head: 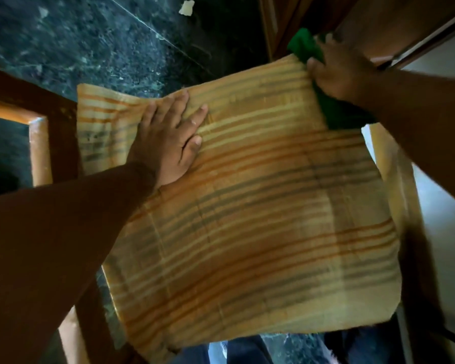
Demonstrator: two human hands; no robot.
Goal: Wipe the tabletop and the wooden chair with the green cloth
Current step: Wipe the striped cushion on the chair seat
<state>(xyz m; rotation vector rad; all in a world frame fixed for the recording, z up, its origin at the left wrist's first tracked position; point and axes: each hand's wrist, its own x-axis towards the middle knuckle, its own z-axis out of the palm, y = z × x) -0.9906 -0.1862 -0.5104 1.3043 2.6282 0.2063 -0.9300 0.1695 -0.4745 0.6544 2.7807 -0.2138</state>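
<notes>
A striped orange and cream seat cushion (260, 206) fills the middle of the view and covers the wooden chair, whose frame (38, 145) shows at the left. My left hand (168, 137) lies flat on the cushion's far left part, fingers spread. At the cushion's far right corner my right hand (339, 72) grips the green cloth (304, 46). The cloth bunches up beyond the fingers, and more of it hangs below the wrist along the cushion's right edge.
Dark green marble floor (90, 43) lies beyond the chair, with a pale scrap (186, 7) on it. A brown wooden table edge (394, 24) and a light surface (447, 179) run down the right side. My legs show at the bottom.
</notes>
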